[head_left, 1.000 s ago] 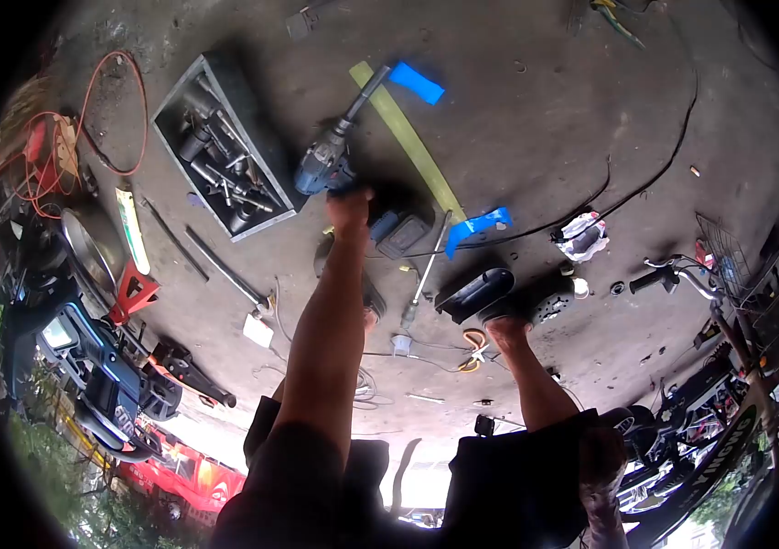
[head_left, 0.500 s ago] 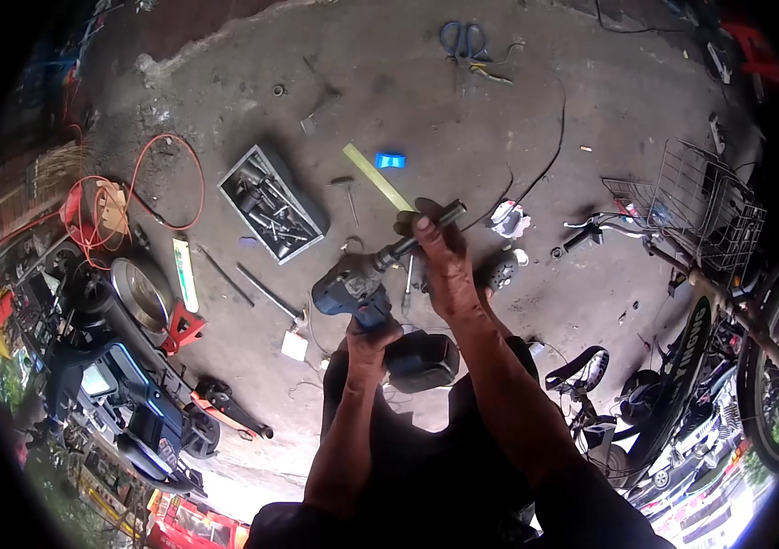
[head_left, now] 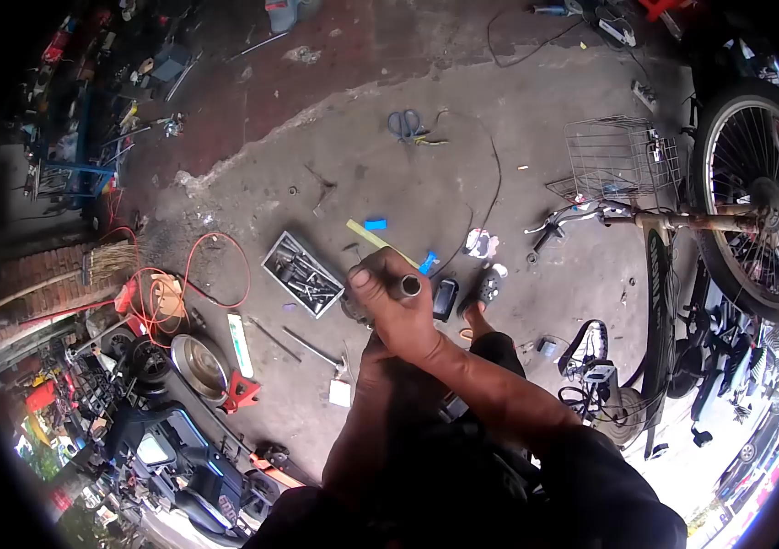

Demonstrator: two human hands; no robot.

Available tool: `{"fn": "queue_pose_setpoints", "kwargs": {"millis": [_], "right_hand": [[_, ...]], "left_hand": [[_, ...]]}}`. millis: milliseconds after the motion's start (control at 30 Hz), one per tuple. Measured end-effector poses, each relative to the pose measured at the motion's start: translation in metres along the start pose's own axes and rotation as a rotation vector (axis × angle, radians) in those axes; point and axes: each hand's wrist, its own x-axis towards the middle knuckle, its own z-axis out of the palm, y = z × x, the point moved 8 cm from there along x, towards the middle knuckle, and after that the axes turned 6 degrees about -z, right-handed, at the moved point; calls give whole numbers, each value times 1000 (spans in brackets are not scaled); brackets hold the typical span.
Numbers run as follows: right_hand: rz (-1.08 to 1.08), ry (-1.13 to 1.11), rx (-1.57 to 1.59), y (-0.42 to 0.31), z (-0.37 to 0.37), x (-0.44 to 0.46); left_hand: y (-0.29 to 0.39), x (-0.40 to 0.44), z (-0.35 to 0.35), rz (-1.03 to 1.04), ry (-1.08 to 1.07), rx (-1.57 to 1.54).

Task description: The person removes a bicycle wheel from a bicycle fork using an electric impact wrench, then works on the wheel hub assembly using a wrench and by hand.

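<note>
My right hand is closed around a metal socket, its hollow round end pointing up toward me. Just behind and below it is my left hand, its fingers mostly hidden by the right wrist. Part of the dark cordless impact wrench shows beside the right hand; my left hand grips its handle, though most of the tool is covered. Ahead on the ground lie a yellow strip and a blue packet.
A grey tray of sockets and tools sits ahead-left. Left are an orange hose, a metal rim and a scooter. A bicycle wheel, wire basket and sandalled foot are right.
The wrench and socket have swung from slanting across my view to pointing up at me. My hands have come together, and the view has tilted up, showing more floor ahead.
</note>
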Motion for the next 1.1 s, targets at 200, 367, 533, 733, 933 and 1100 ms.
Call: {"fn": "queue_pose_setpoints", "kwargs": {"millis": [200,367,533,733,933,1100], "right_hand": [[198,42,750,-46,-34,-5],[170,125,1085,-87,-87,-14],[100,151,1102,-121,-111,-29],[121,208,1028,-116,-107,-36],[119,260,858,-115,-89,-47],[29,188,906,-127,-74,-61]], "left_hand": [[-7,-57,83,-246,-437,339],[-26,-53,121,-53,-376,791],[-26,-58,173,166,-523,1335],[-21,-61,165,315,-538,1592],[-28,-67,144,-19,-424,887],[-32,-73,147,-207,-366,617]]}}
